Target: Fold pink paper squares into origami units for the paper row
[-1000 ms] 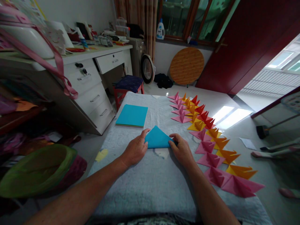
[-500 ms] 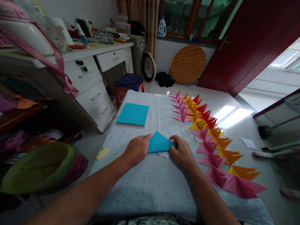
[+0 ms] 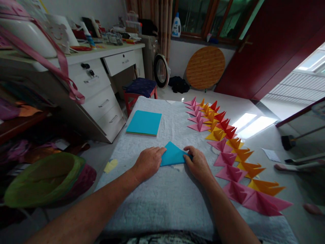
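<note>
A folded sheet of blue origami paper (image 3: 174, 155) lies on the cloth-covered table, its peak pointing away from me. My left hand (image 3: 150, 161) grips the paper's left side, fingers together and partly hiding that edge. At the right corner, my right hand (image 3: 198, 162) is closed, pinching the paper between thumb and fingers. Beyond my left hand sits a square stack of paper with a blue sheet on top (image 3: 144, 123). Rows of pink folded paper pieces (image 3: 231, 172), yellow-orange ones (image 3: 250, 169) and red ones (image 3: 224, 123) stand along the table's right side.
Pale blue cloth (image 3: 162, 206) covers the table. A small yellow patch (image 3: 111, 165) is near its left edge. To the left are a green-rimmed basket (image 3: 43, 179) and a white desk (image 3: 99, 98). A stool (image 3: 140, 87) stands beyond the far edge.
Both hands stay on the blue paper with hardly any movement. My right thumb has shifted slightly left on the paper's corner. The whole view has moved a little.
</note>
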Action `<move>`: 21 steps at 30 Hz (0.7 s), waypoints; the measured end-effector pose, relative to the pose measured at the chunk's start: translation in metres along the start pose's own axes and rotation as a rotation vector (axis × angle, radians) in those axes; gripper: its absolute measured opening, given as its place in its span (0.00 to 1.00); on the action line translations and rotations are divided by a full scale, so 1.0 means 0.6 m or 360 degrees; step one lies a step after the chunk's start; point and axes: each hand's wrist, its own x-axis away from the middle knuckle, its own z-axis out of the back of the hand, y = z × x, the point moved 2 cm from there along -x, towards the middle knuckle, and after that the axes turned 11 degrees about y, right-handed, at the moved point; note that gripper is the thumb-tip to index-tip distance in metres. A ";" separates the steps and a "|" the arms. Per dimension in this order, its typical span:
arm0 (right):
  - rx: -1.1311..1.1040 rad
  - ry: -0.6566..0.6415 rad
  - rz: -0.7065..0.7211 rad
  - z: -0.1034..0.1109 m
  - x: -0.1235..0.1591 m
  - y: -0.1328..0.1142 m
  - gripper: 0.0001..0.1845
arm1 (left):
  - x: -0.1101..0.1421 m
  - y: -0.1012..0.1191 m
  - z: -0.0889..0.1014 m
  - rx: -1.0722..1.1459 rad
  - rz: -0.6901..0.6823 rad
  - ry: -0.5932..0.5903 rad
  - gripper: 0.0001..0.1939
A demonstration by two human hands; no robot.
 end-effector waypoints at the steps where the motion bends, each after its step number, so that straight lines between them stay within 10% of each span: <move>1: -0.0008 -0.0009 -0.0004 0.000 0.000 0.001 0.15 | 0.000 0.001 0.001 -0.0018 0.0012 -0.0013 0.20; 21: 0.0080 0.0009 0.0054 -0.001 0.003 -0.003 0.11 | 0.003 0.001 0.006 -0.0124 0.0097 -0.0114 0.19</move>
